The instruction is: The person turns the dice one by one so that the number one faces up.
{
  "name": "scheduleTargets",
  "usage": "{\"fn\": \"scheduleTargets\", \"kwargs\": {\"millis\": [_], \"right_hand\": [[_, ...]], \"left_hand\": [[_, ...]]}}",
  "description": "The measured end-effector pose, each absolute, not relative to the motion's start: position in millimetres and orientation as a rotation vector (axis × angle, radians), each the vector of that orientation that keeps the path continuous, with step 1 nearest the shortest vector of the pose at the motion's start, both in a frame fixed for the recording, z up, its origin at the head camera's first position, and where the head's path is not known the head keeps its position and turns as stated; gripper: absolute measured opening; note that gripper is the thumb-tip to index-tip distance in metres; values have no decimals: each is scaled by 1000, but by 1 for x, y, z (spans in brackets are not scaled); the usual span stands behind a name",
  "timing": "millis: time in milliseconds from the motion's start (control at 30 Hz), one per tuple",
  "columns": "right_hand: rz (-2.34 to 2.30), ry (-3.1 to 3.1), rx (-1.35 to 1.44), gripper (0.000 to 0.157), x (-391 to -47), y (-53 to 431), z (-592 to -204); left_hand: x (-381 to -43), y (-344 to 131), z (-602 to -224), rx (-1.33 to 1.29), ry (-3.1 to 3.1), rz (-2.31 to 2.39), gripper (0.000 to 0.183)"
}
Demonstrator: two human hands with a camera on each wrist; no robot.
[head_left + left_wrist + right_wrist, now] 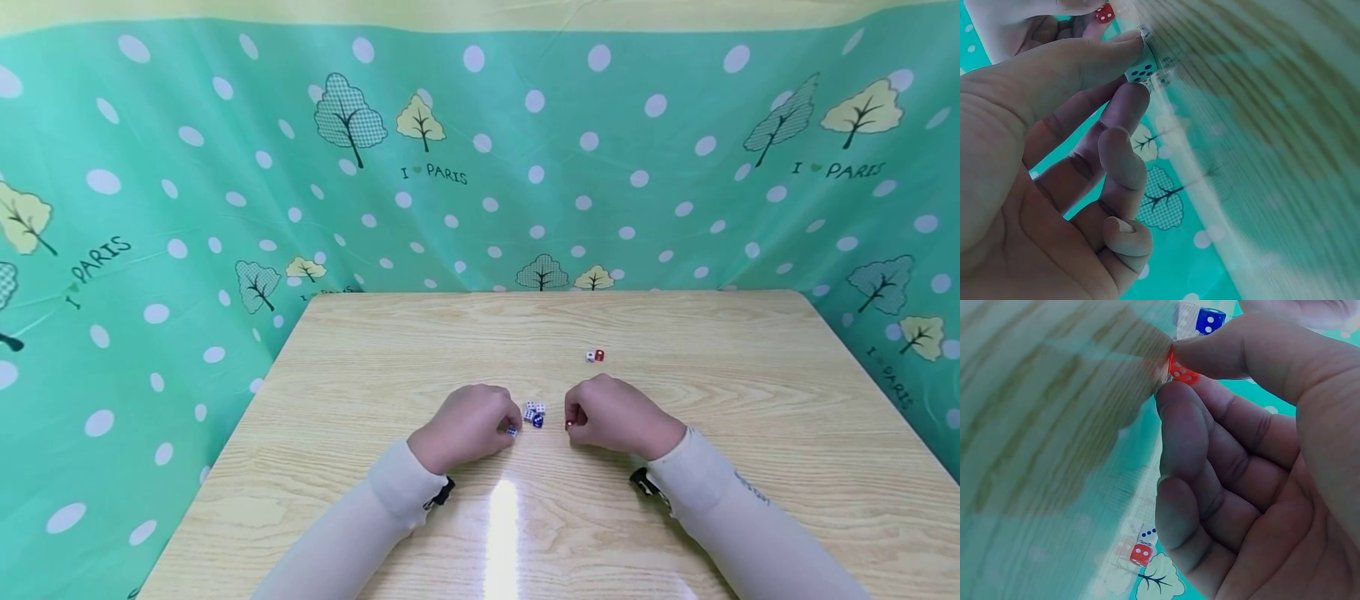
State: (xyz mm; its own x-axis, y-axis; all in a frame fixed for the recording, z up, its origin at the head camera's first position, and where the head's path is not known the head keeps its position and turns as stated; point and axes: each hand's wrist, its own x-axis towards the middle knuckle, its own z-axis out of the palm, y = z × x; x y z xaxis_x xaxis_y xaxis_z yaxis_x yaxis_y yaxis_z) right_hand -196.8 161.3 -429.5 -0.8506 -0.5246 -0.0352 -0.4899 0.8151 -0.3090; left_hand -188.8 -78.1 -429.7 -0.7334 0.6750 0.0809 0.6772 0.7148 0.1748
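Observation:
My left hand [468, 423] pinches a white die [1141, 70] with dark pips between thumb and fingertips, low over the table. Across from it, my right hand [618, 417] holds a red die [1184, 372] with white pips between thumb and index finger, close to the tabletop. In the gap between the hands, several dice sit in a tight group: white dice [531, 407] and a blue die [538, 422]. The group lies nearer to the left fingertips. Whether either held die touches the table I cannot tell.
Farther back on the wooden table [420, 333], a white die [590, 357] and a red die [599, 355] stand side by side, beyond the right hand. A green dotted curtain [480, 167] hangs behind the table and along both sides.

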Motion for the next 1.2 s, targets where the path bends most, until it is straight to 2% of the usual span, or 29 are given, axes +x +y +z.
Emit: {"fn": "scheduleTargets", "kwargs": {"millis": [1200], "right_hand": [[-449, 2868, -788, 17, -196, 160, -429]], "left_hand": [[-194, -84, -432, -1059, -2944, -327, 8]]}}
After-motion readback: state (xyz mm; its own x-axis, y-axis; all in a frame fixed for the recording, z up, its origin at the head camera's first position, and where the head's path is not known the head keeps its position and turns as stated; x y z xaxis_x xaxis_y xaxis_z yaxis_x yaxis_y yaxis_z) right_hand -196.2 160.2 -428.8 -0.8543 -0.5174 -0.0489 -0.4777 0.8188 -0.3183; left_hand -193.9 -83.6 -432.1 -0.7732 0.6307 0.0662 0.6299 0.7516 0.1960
